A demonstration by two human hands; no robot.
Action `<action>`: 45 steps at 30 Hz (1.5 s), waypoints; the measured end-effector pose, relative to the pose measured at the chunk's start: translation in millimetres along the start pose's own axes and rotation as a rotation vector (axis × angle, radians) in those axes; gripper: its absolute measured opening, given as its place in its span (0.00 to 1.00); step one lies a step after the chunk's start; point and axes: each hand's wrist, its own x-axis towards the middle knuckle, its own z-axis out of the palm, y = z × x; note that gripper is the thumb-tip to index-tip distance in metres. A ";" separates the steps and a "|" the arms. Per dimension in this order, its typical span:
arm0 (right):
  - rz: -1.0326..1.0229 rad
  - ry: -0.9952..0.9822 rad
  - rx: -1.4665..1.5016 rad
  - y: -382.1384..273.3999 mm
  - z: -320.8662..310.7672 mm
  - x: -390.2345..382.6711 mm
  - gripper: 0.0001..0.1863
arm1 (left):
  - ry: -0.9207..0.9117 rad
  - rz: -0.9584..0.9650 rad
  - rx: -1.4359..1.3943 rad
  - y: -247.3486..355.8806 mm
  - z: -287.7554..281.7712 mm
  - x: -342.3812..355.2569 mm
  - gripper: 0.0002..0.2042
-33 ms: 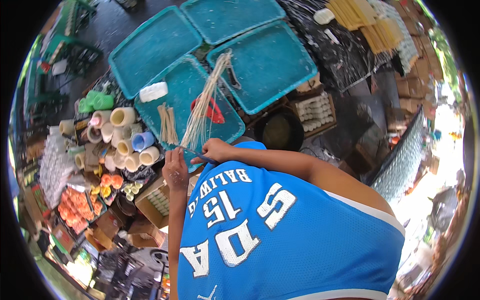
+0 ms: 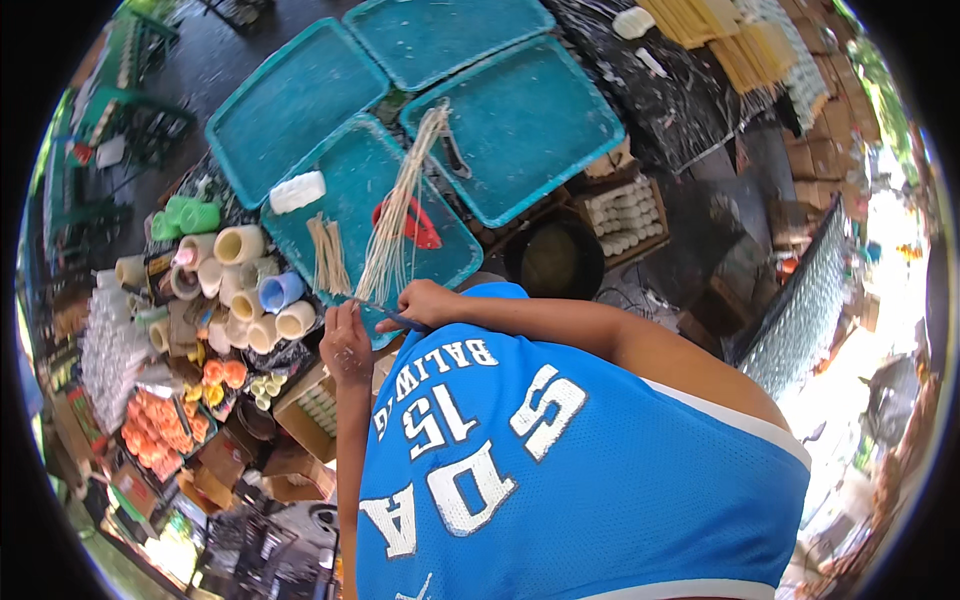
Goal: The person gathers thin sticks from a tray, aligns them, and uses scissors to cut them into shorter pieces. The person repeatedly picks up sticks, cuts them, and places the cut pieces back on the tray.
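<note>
My left hand [image 2: 346, 343] is at the near edge of a teal tray, its fingers pinched together at one end of a thin dark blue strip [image 2: 388, 315]. To its right, my right hand [image 2: 427, 302] is closed on the strip's other end, close to my blue jersey. Whether the strip is a cord or a tool I cannot tell. Just beyond the hands, a long bundle of pale wick-like strands [image 2: 398, 210] lies across the teal tray [image 2: 345, 160], over a red object [image 2: 424, 226]. A shorter bundle of pale strands [image 2: 328, 255] rests to the left.
More teal trays [image 2: 300, 90] adjoin at the back. A white roll-like piece [image 2: 298, 192] sits on the tray's left. Cream cups [image 2: 240, 243] and orange pieces [image 2: 160, 430] crowd the left. A dark round tub [image 2: 552, 262] and a box of white pieces [image 2: 628, 218] stand right.
The view has shifted slightly, so the trays appear a little farther left. Both hands keep nearly the same position and hold.
</note>
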 end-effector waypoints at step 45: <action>-0.008 -0.146 0.191 3.4 -8.4 0.5 0.39 | -0.193 -0.830 -1.211 -15.6 32.7 5.9 0.11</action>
